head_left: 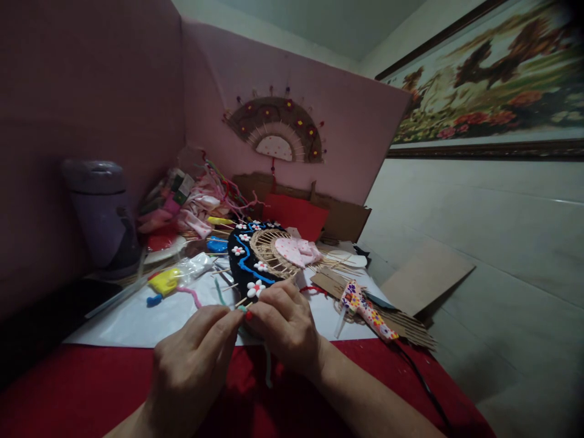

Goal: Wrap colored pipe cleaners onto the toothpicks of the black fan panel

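Observation:
My left hand [194,365] and my right hand [285,322] meet fingertip to fingertip over the near edge of a black fan-shaped craft piece [249,261]. Both pinch a small red and teal bead [246,312] on a thin stick. The fan carries white clay flowers, a blue wavy line, wooden ribs and a pink bow [298,250]. A teal strand [268,368] hangs below my right hand.
A flower-patterned glue gun [365,309] with a black cord lies right of the fan. Yellow and blue clay bits [164,283] sit on the white sheet [137,322]. A purple jar [100,210], pipe cleaners, cardboard [424,280] and a finished fan [278,131] on the pink wall surround the red tablecloth [82,383].

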`<state>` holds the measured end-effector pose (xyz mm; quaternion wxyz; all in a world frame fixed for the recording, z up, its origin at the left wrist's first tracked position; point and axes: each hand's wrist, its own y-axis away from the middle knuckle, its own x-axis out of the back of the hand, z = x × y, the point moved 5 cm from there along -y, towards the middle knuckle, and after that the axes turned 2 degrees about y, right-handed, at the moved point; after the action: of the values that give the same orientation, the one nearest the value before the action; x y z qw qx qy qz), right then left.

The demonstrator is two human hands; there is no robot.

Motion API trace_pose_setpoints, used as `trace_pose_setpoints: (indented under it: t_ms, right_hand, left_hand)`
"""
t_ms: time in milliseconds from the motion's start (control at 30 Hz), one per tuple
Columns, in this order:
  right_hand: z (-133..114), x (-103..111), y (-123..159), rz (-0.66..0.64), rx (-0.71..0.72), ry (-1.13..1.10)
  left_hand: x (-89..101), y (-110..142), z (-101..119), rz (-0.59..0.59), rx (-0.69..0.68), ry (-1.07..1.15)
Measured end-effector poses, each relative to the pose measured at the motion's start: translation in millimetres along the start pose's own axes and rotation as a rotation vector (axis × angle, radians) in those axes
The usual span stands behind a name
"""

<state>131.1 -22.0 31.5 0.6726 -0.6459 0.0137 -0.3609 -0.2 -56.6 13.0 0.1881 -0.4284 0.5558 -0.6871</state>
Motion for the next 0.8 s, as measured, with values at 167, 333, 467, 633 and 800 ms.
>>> trace_pose_setpoints:
  t_ms: [167, 333, 467, 633, 800]
  right_hand:
    - [0.1, -0.2, 0.1, -0.002, -0.011, 0.001]
    - [0.3, 0.0, 0.7, -0.009, -0.021, -0.003]
    - [0.4, -0.2, 1.2, -0.012, -0.022, -0.003]
    - [0.3, 0.5, 0.9, 0.001, -0.017, -0.02]
    - [0.1, 0.5, 0.8, -0.005, -0.032, -0.038]
  left_hand:
    - [-2.6, 0.9, 0.4, -0.021, -0.025, -0.018]
    - [0.5, -0.9, 0.9, 0.005, -0.004, 0.039]
    - [3.2, -1.3, 0.7, 0.047, 0.0, 0.057]
    - [1.6, -0.4, 0.5, 0.042, -0.013, 0.052]
    - [-0.1, 0.3, -0.1, 0.031, -0.009, 0.067]
